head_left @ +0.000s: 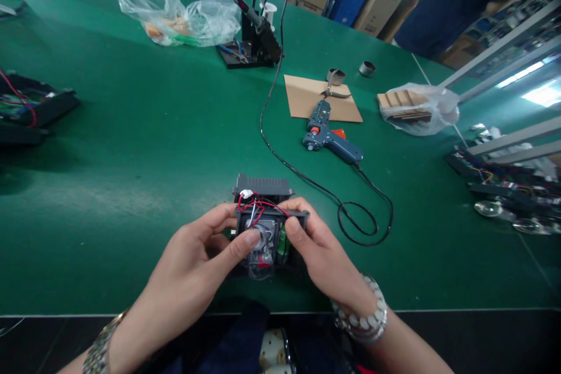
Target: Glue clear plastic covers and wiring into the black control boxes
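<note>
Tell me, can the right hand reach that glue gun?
Probably, if the right hand lets go of the dark casing; only a thin black cord crosses the way to the glue gun.

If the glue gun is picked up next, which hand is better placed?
Probably the right hand: it is nearer the glue gun, which lies ahead of it. The left hand is farther off, across the device. Both are occupied holding the device.

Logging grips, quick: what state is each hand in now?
Left hand: closed on the black wired unit, thumb over its clear plastic part.
Right hand: closed on the same unit's right side, thumb on top.
</note>
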Demonstrator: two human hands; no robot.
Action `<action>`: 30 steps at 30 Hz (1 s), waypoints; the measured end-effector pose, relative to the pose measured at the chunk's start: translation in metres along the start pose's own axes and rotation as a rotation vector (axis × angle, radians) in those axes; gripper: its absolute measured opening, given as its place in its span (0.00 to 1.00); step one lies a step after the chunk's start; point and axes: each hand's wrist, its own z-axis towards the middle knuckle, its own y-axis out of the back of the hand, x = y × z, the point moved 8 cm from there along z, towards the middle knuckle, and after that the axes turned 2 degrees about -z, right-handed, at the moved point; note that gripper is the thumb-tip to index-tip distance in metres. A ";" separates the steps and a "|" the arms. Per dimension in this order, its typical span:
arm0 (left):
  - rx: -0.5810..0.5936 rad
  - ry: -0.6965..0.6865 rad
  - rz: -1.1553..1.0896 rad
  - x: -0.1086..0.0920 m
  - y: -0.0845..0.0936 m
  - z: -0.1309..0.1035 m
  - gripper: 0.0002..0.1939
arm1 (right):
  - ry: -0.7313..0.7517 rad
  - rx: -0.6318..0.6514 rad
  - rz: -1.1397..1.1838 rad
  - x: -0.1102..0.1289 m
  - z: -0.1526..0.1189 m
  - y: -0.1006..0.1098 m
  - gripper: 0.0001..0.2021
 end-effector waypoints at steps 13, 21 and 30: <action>-0.026 -0.041 0.110 -0.005 -0.001 0.001 0.27 | -0.040 0.004 0.095 -0.009 0.010 -0.003 0.17; -0.001 -0.031 0.074 -0.002 -0.002 0.000 0.29 | 0.523 -0.221 -0.615 0.084 0.008 0.016 0.04; 0.038 -0.062 0.127 0.000 -0.002 -0.005 0.26 | 0.789 0.289 -0.948 0.112 0.030 -0.028 0.09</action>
